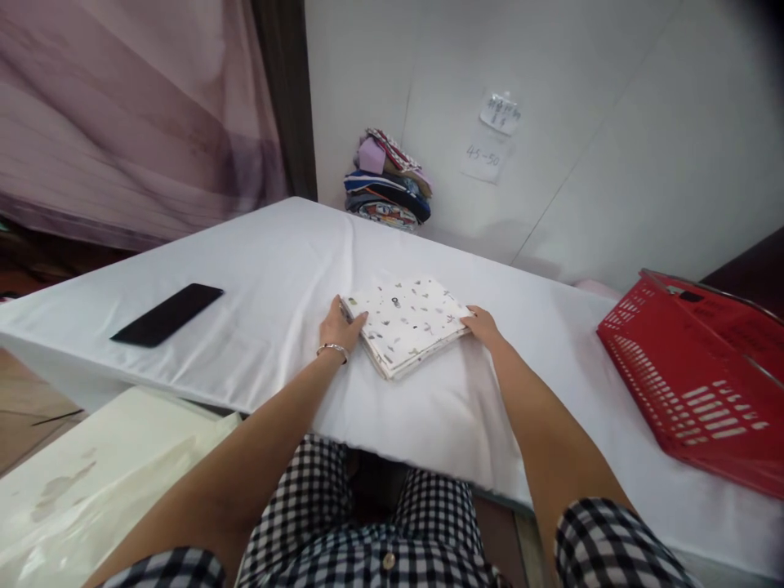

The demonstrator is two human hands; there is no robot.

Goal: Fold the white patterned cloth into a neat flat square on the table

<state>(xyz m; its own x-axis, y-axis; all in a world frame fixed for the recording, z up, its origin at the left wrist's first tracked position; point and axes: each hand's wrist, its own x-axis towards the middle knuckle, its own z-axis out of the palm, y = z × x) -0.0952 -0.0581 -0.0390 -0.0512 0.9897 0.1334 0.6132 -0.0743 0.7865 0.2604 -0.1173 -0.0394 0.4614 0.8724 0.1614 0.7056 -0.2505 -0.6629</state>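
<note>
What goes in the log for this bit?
left hand: on folded cloth | right hand: at its other edge | cloth: flat on table
</note>
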